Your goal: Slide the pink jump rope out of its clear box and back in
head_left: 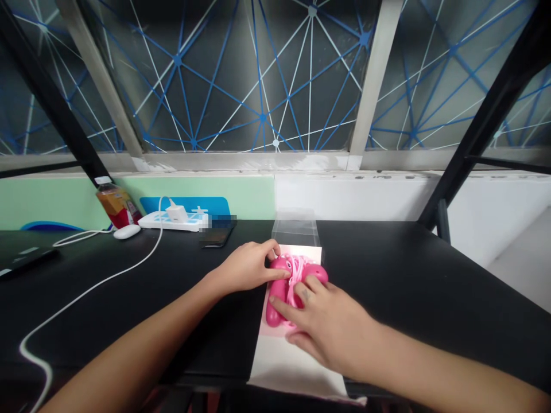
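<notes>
L hand [245,267] & R hand [327,324] both narrow-open, fingers on pink toy [275,307], no tight grip; white sheet [293,367] under it, clear box [296,229] just past hands.

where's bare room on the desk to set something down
Bare black desk lies right of the clear plastic box and between the white cable and left hand. Crowded: back left around the power strip, phone and mouse, and the pink object on the white sheet, under the right hand.

I worked from one head-worn camera, facing forward and down, close above the left hand [245,267] and right hand [322,327] on the desk [396,275].
</notes>
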